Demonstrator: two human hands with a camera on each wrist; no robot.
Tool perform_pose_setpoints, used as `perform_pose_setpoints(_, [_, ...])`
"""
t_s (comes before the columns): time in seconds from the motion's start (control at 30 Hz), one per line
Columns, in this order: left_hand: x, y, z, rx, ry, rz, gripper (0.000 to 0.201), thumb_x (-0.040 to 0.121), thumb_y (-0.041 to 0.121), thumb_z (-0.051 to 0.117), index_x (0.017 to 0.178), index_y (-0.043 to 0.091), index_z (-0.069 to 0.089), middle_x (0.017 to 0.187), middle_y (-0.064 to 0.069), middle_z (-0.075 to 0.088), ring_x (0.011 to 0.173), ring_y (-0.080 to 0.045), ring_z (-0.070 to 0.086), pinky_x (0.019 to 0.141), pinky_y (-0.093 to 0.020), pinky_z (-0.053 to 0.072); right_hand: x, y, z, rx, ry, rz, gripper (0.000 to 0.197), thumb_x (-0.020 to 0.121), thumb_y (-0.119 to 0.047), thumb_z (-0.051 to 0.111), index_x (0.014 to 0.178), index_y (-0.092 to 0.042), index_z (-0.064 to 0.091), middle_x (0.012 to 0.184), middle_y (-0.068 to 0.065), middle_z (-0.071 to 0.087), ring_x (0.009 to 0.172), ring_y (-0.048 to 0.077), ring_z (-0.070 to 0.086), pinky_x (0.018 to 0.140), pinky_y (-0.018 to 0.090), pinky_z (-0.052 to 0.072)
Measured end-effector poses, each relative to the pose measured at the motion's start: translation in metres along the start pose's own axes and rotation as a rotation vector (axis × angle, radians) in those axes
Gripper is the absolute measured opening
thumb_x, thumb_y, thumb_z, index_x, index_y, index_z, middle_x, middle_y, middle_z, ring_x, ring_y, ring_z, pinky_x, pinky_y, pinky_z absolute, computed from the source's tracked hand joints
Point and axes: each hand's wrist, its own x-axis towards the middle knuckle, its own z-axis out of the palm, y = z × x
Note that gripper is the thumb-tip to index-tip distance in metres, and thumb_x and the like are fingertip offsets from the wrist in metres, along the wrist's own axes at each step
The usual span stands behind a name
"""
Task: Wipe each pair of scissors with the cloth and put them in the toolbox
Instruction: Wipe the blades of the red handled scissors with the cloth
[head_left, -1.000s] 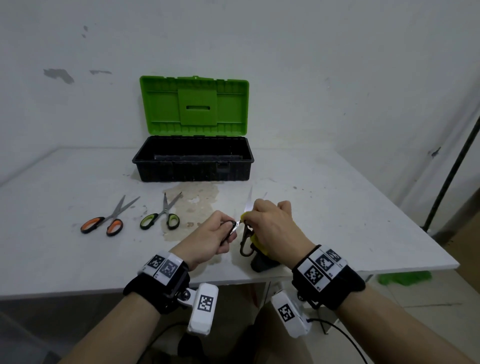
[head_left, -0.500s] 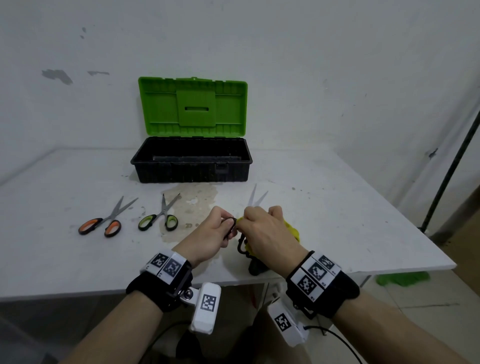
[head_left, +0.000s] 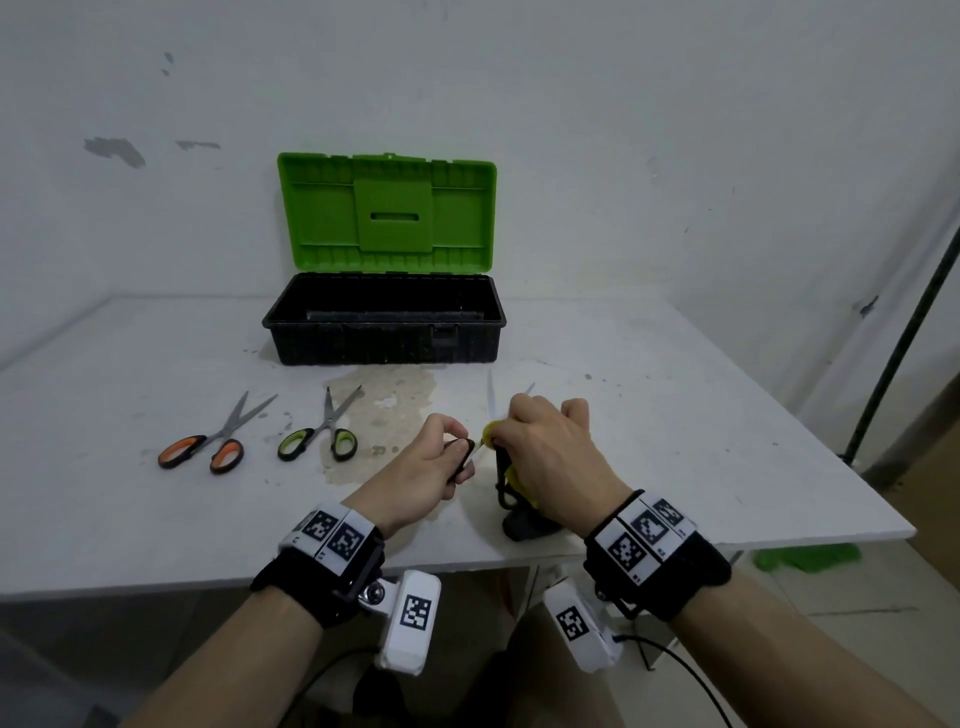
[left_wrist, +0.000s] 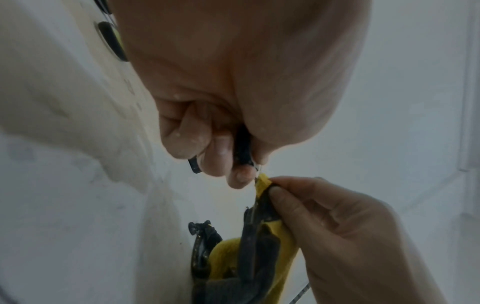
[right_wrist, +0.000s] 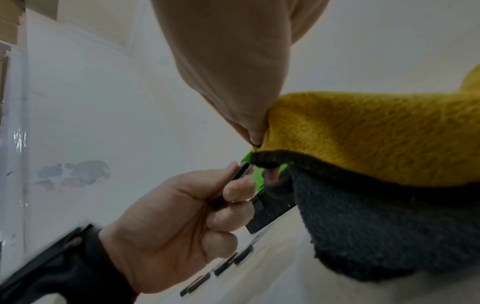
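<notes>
The left hand (head_left: 422, 475) is pinching a black handle of the black scissors (head_left: 464, 457), its grip curled round the loop. The right hand (head_left: 550, 457) is pinching the cloth (left_wrist: 262, 183) round a blade close to the pivot, where half a second ago it was sitting lower; the blade tips are poking out beyond its knuckles. So the wiping stroke appears to be travelling up the blades. Left of the hands, the orange scissors (head_left: 208, 447) and green scissors (head_left: 327, 436) are lying on the worktop (head_left: 675, 441), probably unwiped. Behind them the toolbox (head_left: 384, 322) is standing open.
</notes>
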Motion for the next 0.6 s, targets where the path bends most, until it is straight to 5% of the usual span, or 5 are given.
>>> perform_pose_setpoints(0.2, [0.001, 0.003, 0.000, -0.034, 0.009, 0.004, 0.017, 0.108, 0.019, 0.031, 0.122, 0.011, 0.037, 0.075, -0.004, 0.047, 0.046, 0.001, 0.039, 0.044, -0.011, 0.033, -0.006, -0.008, -0.002, 0.083, 0.000, -0.167, 0.027, 0.076, -0.009, 0.066, 0.087, -0.033, 0.069, 0.078, -0.008, 0.043, 0.070, 0.015, 0.047, 0.069, 0.032, 0.017])
perform_pose_setpoints(0.47, [-0.001, -0.002, 0.001, -0.082, 0.007, -0.021, 0.027, 0.109, 0.017, 0.030, 0.127, 0.013, 0.049, 0.079, -0.004, 0.050, 0.054, -0.006, 0.038, 0.046, -0.014, 0.030, 0.003, 0.014, -0.002, 0.182, 0.118, 0.178, 0.030, 0.076, 0.000, 0.070, 0.081, -0.029, 0.070, 0.076, -0.009, 0.043, 0.068, 0.010, 0.037, 0.065, 0.031, 0.010])
perform_pose_setpoints(0.6, [0.002, -0.005, 0.001, -0.105, 0.043, 0.027, 0.030, 0.108, 0.011, 0.032, 0.123, 0.012, 0.057, 0.089, -0.005, 0.065, 0.069, -0.012, 0.050, 0.054, -0.022, 0.041, 0.001, 0.014, 0.001, 0.219, 0.064, 0.156, 0.024, 0.088, -0.009, 0.063, 0.087, -0.031, 0.071, 0.081, -0.008, 0.052, 0.071, 0.011, 0.043, 0.068, 0.031, 0.012])
